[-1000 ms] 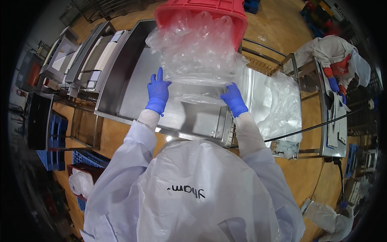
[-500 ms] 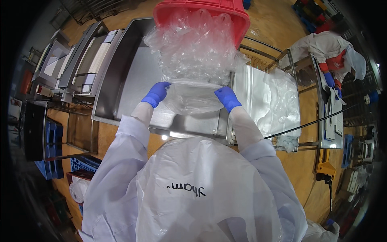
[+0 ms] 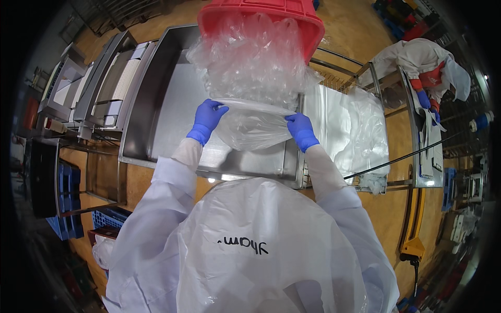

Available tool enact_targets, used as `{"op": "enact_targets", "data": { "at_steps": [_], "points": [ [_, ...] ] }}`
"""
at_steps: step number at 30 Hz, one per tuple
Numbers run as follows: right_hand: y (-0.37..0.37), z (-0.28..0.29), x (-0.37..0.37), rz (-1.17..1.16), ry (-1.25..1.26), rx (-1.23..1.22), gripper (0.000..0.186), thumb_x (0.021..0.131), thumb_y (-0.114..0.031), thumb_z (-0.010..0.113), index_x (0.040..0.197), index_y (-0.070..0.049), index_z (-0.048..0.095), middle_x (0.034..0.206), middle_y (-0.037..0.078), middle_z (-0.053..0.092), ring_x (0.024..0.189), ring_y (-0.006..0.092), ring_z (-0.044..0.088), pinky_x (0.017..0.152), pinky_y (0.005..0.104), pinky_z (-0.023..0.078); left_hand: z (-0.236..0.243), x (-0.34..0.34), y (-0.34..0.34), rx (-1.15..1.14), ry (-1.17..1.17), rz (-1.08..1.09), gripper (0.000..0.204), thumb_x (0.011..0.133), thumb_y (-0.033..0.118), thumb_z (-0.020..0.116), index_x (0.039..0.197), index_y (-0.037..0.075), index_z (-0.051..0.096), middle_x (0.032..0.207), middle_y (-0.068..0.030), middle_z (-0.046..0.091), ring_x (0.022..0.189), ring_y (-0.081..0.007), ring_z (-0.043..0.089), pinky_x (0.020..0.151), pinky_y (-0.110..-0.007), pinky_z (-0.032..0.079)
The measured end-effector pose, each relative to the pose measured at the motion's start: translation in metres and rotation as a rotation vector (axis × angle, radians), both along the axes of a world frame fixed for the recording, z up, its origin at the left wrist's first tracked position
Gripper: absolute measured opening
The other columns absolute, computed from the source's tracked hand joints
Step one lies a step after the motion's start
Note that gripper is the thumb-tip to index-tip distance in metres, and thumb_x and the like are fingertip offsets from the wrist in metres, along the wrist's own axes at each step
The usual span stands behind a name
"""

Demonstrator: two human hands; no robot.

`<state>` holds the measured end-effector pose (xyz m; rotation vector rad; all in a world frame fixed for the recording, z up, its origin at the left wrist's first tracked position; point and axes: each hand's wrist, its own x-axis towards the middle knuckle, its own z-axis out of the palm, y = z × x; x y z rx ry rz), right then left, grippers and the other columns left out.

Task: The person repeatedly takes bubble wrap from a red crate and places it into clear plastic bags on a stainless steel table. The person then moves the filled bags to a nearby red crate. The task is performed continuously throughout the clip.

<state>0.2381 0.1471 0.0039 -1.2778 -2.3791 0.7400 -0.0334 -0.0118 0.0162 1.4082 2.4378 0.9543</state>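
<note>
My left hand (image 3: 207, 119), blue-gloved, pinches one corner of a clear plastic bag (image 3: 253, 130). The opposite corner is gripped by my right hand (image 3: 300, 130), also blue-gloved. The bag is stretched between them, its upper edge taut and its body hanging over a steel trough (image 3: 172, 109). Just above it, a heap of clear plastic bags (image 3: 248, 57) spills out of a tilted pink bin (image 3: 308, 28).
Right of the trough, plastic sheets (image 3: 365, 130) lie beside a wire basket. A co-worker in white (image 3: 417, 62) bends over a far-right table (image 3: 429, 177), below which sits a yellow pallet jack (image 3: 412, 240). Left are steel machines (image 3: 109, 83) and blue crates (image 3: 107, 219).
My left hand, spread a second ago, has closed on the bag's corner. My right hand has shifted slightly. The bag now hangs spread out between them. The co-worker at the lower right is no longer visible.
</note>
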Motion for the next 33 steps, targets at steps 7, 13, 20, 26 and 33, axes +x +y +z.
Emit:
{"op": "enact_targets", "data": {
  "at_steps": [7, 13, 20, 26, 33],
  "points": [
    [0.000, 0.051, 0.011, -0.200, 0.196, 0.037, 0.020, 0.071, 0.003, 0.050, 0.081, -0.006, 0.065, 0.080, 0.014, 0.062, 0.078, 0.0262, 0.060, 0.070, 0.0316, 0.047, 0.040, 0.001, -0.014, -0.019, 0.695, -0.073, 0.034, 0.072, 0.004, 0.053, 0.103, 0.016, 0.061, 0.111, -0.0087, 0.056, 0.105, -0.0265, 0.051, 0.082, -0.039, 0.042],
    [0.022, 0.127, 0.062, 0.012, 0.651, -0.930, 0.017, 0.074, 0.000, 0.059, 0.090, -0.001, 0.064, 0.088, 0.006, 0.063, 0.078, 0.0153, 0.060, 0.067, 0.0256, 0.051, 0.116, -0.023, -0.042, 0.073, -0.552, -0.190, 0.027, 0.071, -0.003, 0.055, 0.094, 0.008, 0.065, 0.088, -0.0067, 0.064, 0.082, -0.0263, 0.061, 0.074, -0.035, 0.049],
    [0.034, 0.160, 0.052, 0.152, 0.613, -0.670, 0.016, 0.071, 0.003, 0.060, 0.087, 0.001, 0.064, 0.082, 0.008, 0.063, 0.077, 0.0167, 0.061, 0.067, 0.0276, 0.052, 0.162, -0.012, -0.073, 0.161, -0.145, -0.188, 0.054, 0.067, 0.021, 0.072, 0.115, 0.005, 0.054, 0.122, -0.0169, 0.047, 0.117, -0.0306, 0.042, 0.096, -0.042, 0.034],
    [0.055, 0.131, -0.003, 0.382, 0.669, -0.709, 0.012, 0.074, 0.000, 0.061, 0.085, 0.000, 0.065, 0.080, 0.007, 0.062, 0.075, 0.0160, 0.060, 0.069, 0.0275, 0.051, 0.217, 0.185, 0.047, 0.044, 0.574, -0.323, 0.110, 0.053, 0.038, 0.078, 0.140, 0.015, 0.015, 0.140, -0.0196, 0.021, 0.124, -0.0372, 0.030, 0.103, -0.054, 0.010],
    [0.084, 0.182, -0.005, 0.278, 0.413, -0.613, 0.015, 0.068, 0.003, 0.061, 0.082, 0.000, 0.067, 0.080, 0.008, 0.063, 0.072, 0.0153, 0.060, 0.065, 0.0267, 0.050, 0.102, 0.102, 0.030, -0.183, 0.494, -0.183, 0.081, 0.070, 0.007, 0.057, 0.139, 0.014, 0.015, 0.082, -0.0140, 0.057, 0.061, -0.0255, 0.058, 0.062, -0.039, 0.046]
  ]
}}
